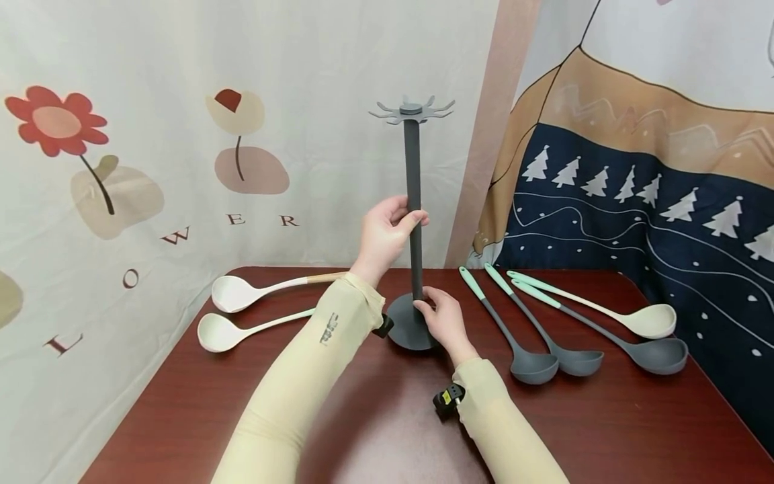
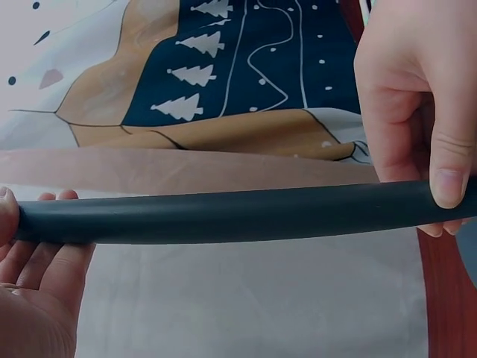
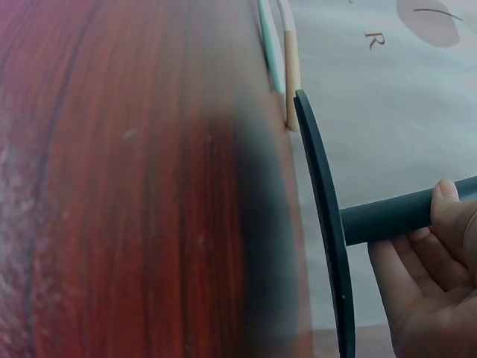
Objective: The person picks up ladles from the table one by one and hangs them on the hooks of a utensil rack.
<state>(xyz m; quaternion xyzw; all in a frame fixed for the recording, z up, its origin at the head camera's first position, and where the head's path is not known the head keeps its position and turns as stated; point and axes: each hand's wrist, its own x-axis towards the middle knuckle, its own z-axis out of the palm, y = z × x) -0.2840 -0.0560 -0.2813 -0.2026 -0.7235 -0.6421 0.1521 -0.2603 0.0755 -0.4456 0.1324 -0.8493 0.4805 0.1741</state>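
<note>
A dark grey utensil stand [image 1: 414, 168] rises upright in the middle of the head view, with a ring of hooks [image 1: 390, 117] at its top and a round base [image 1: 406, 329] below. My left hand [image 1: 382, 235] grips the pole about halfway up, thumb on the near side. Just above the base, my right hand [image 1: 446, 319] holds the pole's lower end between thumb and fingers. In the right wrist view the base's edge [image 3: 324, 201] stands close over the table, with a dark shadow beside it. No utensils hang on the hooks.
On the table [image 1: 375, 417], a white ladle with a wooden-coloured handle [image 1: 232, 294] and one with a mint handle [image 1: 220, 333] lie left. Several mint-handled ladles lie right, including a cream one [image 1: 653, 321] and a grey one [image 1: 662, 356]. A printed cloth [image 1: 338, 81] hangs behind.
</note>
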